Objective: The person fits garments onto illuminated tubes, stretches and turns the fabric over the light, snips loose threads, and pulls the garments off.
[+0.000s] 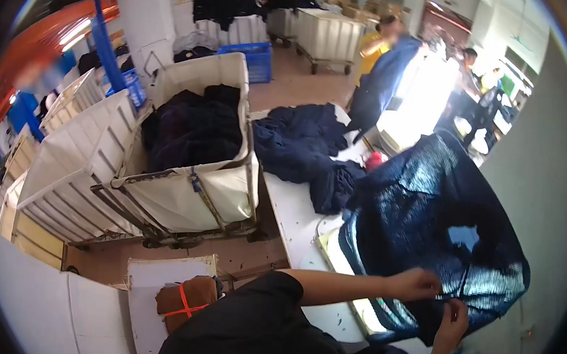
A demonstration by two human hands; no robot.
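A dark navy knit garment (pixel 419 206) is draped over a brightly lit stand (pixel 361 307), and light shines through parts of its fabric. A pale gap shows through it near the middle. My left hand (pixel 414 285) reaches in from the left with its fingers closed in a pinch at the garment's near right part. Close beside it, my right hand (pixel 454 318) comes up from below, its fingertips pinched on the same cloth. The exact bit of fabric between the fingers is too small to make out.
A white table (pixel 288 210) carries a heap of dark navy garments (pixel 305 142). Left of it stands a wheeled white cart (pixel 223 196) with dark clothing. A brown bundle with a red tie (pixel 186 302) lies near my arm. Co-workers (pixel 374 48) handle garments beyond. A wall (pixel 548 149) stands at right.
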